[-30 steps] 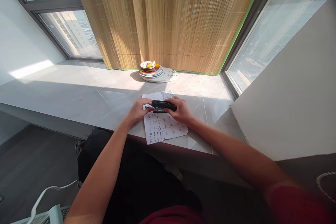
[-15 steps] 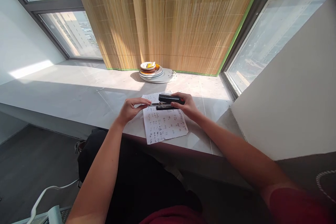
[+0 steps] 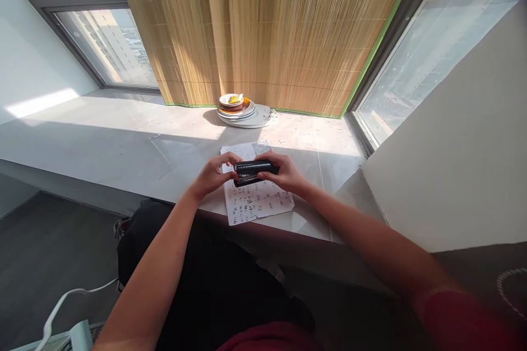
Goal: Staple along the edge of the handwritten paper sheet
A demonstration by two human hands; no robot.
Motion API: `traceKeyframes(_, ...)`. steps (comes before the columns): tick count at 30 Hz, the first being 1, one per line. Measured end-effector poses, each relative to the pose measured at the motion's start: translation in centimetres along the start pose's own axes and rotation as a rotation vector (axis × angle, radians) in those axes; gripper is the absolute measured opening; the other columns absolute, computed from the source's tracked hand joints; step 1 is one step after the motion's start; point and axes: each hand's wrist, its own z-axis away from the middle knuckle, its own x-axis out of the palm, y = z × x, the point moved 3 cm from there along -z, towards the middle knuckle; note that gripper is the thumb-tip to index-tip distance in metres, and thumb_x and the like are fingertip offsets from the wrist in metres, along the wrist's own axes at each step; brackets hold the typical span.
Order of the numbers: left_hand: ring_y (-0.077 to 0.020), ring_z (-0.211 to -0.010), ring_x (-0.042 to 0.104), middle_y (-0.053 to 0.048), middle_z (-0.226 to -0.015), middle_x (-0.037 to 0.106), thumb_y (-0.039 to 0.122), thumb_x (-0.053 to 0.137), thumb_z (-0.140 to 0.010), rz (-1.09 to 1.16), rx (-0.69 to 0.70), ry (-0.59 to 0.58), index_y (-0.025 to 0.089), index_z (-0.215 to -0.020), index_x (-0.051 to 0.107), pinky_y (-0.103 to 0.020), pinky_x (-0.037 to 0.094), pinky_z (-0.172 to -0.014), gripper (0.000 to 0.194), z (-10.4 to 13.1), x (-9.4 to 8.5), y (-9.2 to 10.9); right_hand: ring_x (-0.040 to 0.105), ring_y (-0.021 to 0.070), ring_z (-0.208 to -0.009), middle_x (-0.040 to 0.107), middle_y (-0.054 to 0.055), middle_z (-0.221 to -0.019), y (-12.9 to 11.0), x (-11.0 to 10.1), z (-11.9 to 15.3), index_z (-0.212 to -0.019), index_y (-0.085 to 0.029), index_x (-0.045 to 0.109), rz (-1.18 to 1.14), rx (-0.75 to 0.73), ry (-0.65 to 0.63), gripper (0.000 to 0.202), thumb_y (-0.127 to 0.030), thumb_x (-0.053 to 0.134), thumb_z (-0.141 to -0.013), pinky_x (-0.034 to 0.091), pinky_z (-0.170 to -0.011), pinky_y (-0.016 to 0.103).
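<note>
A black stapler (image 3: 256, 168) lies sideways in the air over a handwritten sheet of paper (image 3: 263, 201), its jaws partly apart toward the left end. My right hand (image 3: 284, 172) is wrapped round its right end, thumb below and fingers on top. At the other end, my left hand (image 3: 214, 175) has thumb and fingertips bent against the stapler's tip. Whether anything small sits between those left fingertips is hidden.
A stack of small plates (image 3: 236, 108) stands on a larger white plate at the back of the tiled sill (image 3: 177, 142). Behind it hangs a bamboo blind (image 3: 263, 33). A wall (image 3: 461, 164) rises at the right.
My left hand has moved right, up to the stapler's end. The stapler has shifted left and its jaws are closer together, with my right hand still round it.
</note>
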Motion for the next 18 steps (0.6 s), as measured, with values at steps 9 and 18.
traceKeyframes(9, -0.0305, -0.127, 0.063, -0.011, -0.134, 0.07, 0.053, 0.065, -0.103, -0.167, -0.042, 0.103, 0.021, -0.131, 0.068, -0.046, 0.049, -0.113, 0.042, -0.7, 0.7, -0.4, 0.071, 0.0239, -0.094, 0.078, 0.007, -0.104, 0.2, -2.7, -0.9, -0.11, -0.022, 0.077, 0.1, 0.124, 0.262, 0.035, -0.044, 0.082, -0.084, 0.057, -0.084, 0.04)
traceKeyframes(18, -0.0388, -0.138, 0.056, -0.015, -0.146, 0.064, 0.034, 0.06, -0.098, -0.553, -0.09, -0.168, 0.019, -0.13, 0.073, -0.059, 0.041, -0.12, 0.038, 0.1, 1.6, -3.6, 0.07, 0.0267, -0.079, 0.079, 0.009, -0.087, 2.4, -10.5, 0.5, -0.095, -0.019, 0.082, 0.559, 0.557, 0.358, 0.029, -0.032, 0.086, -0.069, 0.052, -0.07, 0.039)
